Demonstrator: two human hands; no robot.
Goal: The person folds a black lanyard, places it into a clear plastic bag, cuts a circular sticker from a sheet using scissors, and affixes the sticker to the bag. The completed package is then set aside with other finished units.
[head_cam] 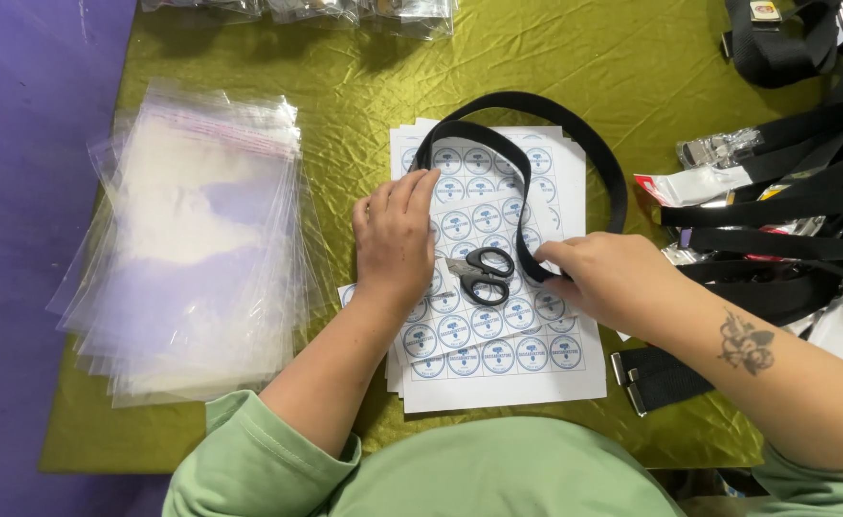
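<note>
A black webbing belt (575, 129) lies looped over a stack of white sticker sheets (498, 378) printed with round blue labels. My left hand (395, 239) rests on the sheets, fingertips touching the belt's left bend. My right hand (608, 278) pinches the belt's lower fold at the right of the sheets. Small black-handled scissors (479, 273) lie on the sheets between my two hands, touched by neither.
A pile of clear plastic bags (201, 249) sits at the left on the olive-green cloth (345, 86). Several black belts with metal buckles and tags (785, 220) are heaped at the right. More bagged items (345, 11) line the far edge. Purple surface lies beyond the cloth's left edge.
</note>
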